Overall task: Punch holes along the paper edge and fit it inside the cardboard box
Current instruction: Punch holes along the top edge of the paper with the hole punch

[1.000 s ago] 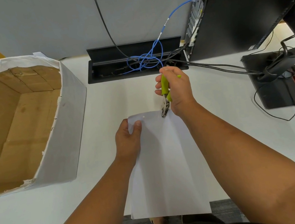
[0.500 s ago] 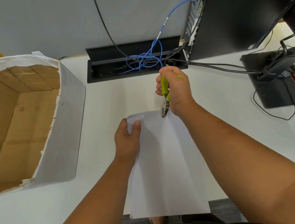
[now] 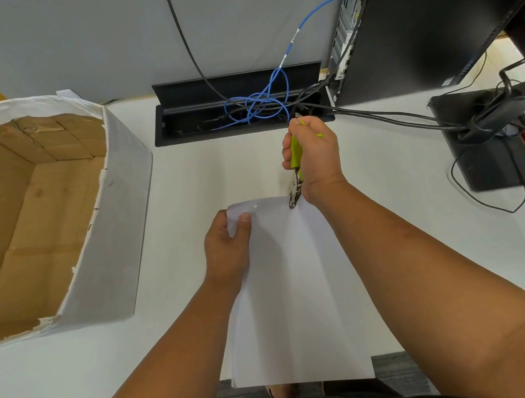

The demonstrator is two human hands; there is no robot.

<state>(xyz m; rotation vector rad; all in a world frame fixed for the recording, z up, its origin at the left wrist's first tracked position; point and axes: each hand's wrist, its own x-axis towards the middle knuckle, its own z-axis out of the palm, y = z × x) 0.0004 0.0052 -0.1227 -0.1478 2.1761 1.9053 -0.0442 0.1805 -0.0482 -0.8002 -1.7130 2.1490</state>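
A white desk (image 3: 182,184) carries everything. At its left sits an open cardboard box (image 3: 31,216) wrapped in white paper. A sheet of paper (image 3: 291,298) lies near the middle, overhanging the front edge. A black monitor base (image 3: 496,152) stands at the right, with cables (image 3: 379,116) trailing across the desktop.

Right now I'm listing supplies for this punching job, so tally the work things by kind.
Paper sheet: 1
Hole punch: 1
Cardboard box: 1
Total: 3
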